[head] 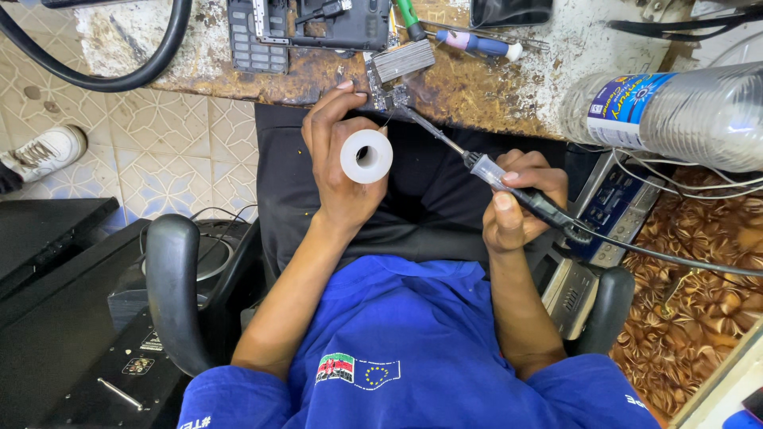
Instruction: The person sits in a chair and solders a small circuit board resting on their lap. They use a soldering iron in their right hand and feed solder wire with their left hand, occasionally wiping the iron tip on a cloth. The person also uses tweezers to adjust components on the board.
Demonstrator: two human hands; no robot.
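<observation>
My left hand [338, 163] holds a white spool of solder wire [366, 156], with a thin strand of wire leading up to a small circuit board [387, 97] at the bench edge. My right hand [518, 205] grips a black-handled soldering iron [509, 184]. Its metal tip [405, 113] points up and left and touches the board beside the solder strand. A black cable [675, 258] runs from the iron's handle off to the right.
The worn bench [493, 87] carries a dismantled black device [302, 28], a ribbed metal block [404, 60] and screwdrivers [477, 44]. A clear plastic bottle [675, 115] lies at right above a soldering station [608, 210]. Black chair arms [171, 290] flank me; a shoe [44, 152] is at left.
</observation>
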